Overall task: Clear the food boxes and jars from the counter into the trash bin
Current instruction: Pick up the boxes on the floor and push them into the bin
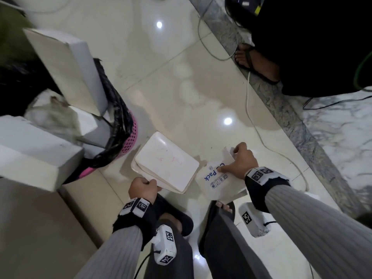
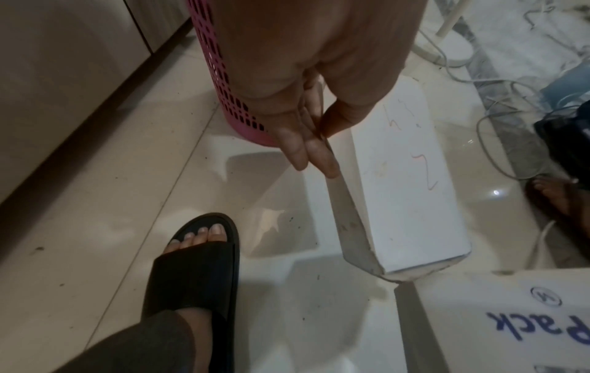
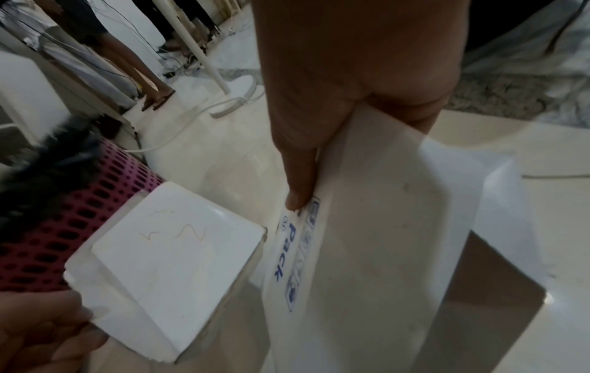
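1. Our left hand (image 1: 143, 187), low in the head view's middle, pinches the near edge of a plain white food box (image 1: 168, 161), fingers (image 2: 306, 141) curled along its flap.
2. Our right hand (image 1: 239, 161), right of centre, grips a printed food box (image 1: 218, 179) lettered "Pack", thumb pressed on its face.
3. The two boxes hang side by side above the tiled floor (image 1: 201, 87).
4. At left, the pink trash bin (image 1: 128, 137) with a black liner holds more white boxes (image 1: 66, 67), piled above its rim.
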{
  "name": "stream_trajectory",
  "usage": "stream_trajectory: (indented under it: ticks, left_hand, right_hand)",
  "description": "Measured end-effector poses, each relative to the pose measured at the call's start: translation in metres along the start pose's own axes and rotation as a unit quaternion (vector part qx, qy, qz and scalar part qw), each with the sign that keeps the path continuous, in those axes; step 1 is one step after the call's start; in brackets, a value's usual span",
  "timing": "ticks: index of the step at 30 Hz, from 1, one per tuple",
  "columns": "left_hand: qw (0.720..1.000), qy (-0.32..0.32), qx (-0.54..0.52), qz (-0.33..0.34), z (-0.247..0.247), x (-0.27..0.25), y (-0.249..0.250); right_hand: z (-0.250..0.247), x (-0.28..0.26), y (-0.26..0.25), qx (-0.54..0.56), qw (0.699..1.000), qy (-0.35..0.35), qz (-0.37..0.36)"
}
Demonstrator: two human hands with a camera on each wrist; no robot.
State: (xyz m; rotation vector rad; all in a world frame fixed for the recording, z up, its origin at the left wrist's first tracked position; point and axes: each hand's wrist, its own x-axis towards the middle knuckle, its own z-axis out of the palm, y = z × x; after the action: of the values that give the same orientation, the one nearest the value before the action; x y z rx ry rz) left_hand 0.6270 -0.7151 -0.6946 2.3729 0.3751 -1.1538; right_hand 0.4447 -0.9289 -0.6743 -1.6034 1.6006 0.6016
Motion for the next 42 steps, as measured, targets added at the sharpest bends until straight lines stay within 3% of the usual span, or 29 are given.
stream_trajectory:
  ticks: [5,11,17,22,29,36,42]
  left_hand:
    - [0.999,0.011,-0.049,0.013,-0.049,-0.067,0.032]
    - [0.995,0.035,-0.089,0.039,-0.122,-0.145,0.075]
    - [0.990,0.078,-0.112,0.035,-0.206,-0.165,0.092]
    - [0.985,0.122,-0.117,0.024,-0.278,-0.138,0.107]
    - [0.980,0.184,-0.060,0.042,-0.350,-0.076,0.152]
    - [0.989,0.142,-0.014,0.044,-0.366,-0.007,0.181]
    - [0.992,0.113,0.036,0.048,-0.349,0.025,0.196]
  right_hand:
    - [-0.069,-0.066,-0.047,0.015,0.999,0.026,-0.028]
    - [-0.147,-0.141,-0.112,-0.043,0.997,0.036,-0.046]
    - [-0.166,-0.185,-0.189,-0.050,0.992,0.058,-0.103]
    - [-0.141,-0.218,-0.256,0.037,0.986,0.055,-0.152]
    - [-0.068,-0.211,-0.324,0.061,0.981,0.056,-0.176]
    - [-0.010,-0.192,-0.340,0.011,0.985,0.043,-0.164]
    - [0.008,-0.179,-0.347,-0.045,0.984,0.072,-0.153]
